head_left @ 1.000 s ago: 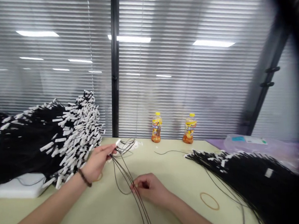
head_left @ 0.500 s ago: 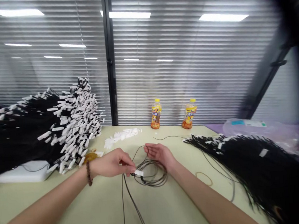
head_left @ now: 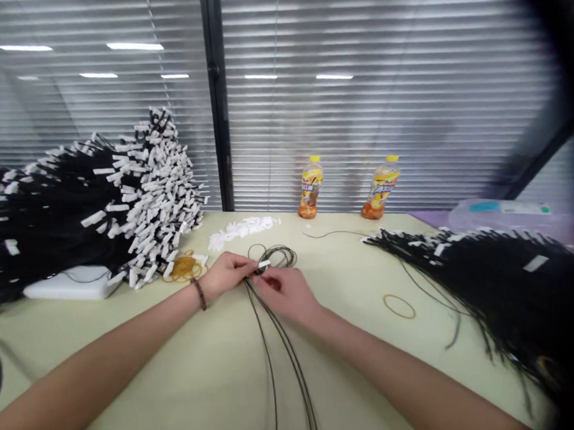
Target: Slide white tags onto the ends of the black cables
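A thin black cable (head_left: 290, 258) lies in loose loops just beyond my hands, and its long strands run down the table toward me. My left hand (head_left: 226, 274) pinches the bundle, its thumb and fingers beside a small white label (head_left: 264, 264). Close against it, my right hand (head_left: 288, 296) is closed on the same cable just below the label. The fingertips overlap, so the exact grip is partly hidden.
At left rises a big heap of black cables with white tags (head_left: 159, 178), near a white box (head_left: 74, 285) and rubber bands (head_left: 184, 268). White slips (head_left: 241, 230) and two drink bottles (head_left: 309, 190) stand behind. More black cables (head_left: 500, 271) and one rubber band (head_left: 399, 307) lie right.
My right hand has left the far side of the loops, come back toward me and closed on the cable beside my left hand. The view has tilted down.
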Action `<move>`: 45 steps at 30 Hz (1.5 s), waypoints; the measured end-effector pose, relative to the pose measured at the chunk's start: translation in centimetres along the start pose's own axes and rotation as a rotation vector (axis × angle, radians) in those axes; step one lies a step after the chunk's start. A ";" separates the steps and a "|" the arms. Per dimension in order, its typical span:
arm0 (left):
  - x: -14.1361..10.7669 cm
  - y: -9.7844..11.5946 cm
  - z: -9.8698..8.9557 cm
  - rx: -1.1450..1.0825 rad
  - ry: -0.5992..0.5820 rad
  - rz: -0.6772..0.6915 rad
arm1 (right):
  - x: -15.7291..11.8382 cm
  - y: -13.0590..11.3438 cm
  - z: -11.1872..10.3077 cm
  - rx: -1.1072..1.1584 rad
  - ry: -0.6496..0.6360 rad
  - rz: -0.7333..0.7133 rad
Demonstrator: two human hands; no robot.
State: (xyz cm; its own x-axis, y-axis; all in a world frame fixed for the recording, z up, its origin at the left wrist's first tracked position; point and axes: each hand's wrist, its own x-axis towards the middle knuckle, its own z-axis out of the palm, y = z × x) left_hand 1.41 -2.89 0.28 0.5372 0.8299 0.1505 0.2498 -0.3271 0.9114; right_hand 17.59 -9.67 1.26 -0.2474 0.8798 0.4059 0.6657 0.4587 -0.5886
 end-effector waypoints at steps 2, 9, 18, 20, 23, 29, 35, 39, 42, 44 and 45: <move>0.0 -0.1 0.2 -0.042 0.030 -0.015 | -0.2 0.1 0.8 -0.054 -0.067 0.006; 0.2 -0.6 0.4 -0.114 0.141 -0.107 | 0.1 0.6 1.3 -0.018 -0.113 0.089; -0.1 -0.4 0.3 -0.165 0.105 -0.092 | -0.2 0.7 1.1 0.080 -0.073 0.129; -0.1 -0.3 0.2 -0.172 0.100 -0.096 | -0.2 0.7 1.1 0.093 -0.078 0.128; -0.1 -0.1 0.1 -0.167 0.089 -0.103 | -0.3 0.4 1.0 0.132 -0.046 0.125; 0.3 -0.1 -0.1 -0.162 0.063 -0.116 | -0.3 -0.1 0.5 0.245 -0.046 0.158; 0.4 0.5 -0.3 -0.120 0.016 -0.112 | -0.2 0.3 0.3 0.286 -0.085 0.179; 0.3 0.8 -0.4 -0.125 0.010 -0.111 | 0.1 -0.2 -0.9 0.470 -0.237 0.354; 0.2 0.7 -0.4 -0.134 0.019 -0.121 | 0.9 -1.4 -3.0 0.717 -0.467 0.432; 0.2 0.6 -0.5 -0.131 0.031 -0.130 | 1.5 -2.3 -5.1 0.814 -0.481 0.394; 0.3 0.5 -0.5 -0.130 0.040 -0.136 | 1.8 -2.6 -6.2 0.850 -0.456 0.369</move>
State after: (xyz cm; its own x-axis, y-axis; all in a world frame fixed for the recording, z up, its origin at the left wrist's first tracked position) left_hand 1.27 -2.58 0.98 0.4726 0.8806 0.0349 0.2108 -0.1514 0.9657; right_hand 19.75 -10.06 7.83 -0.4899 0.8661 -0.0990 0.0804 -0.0682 -0.9944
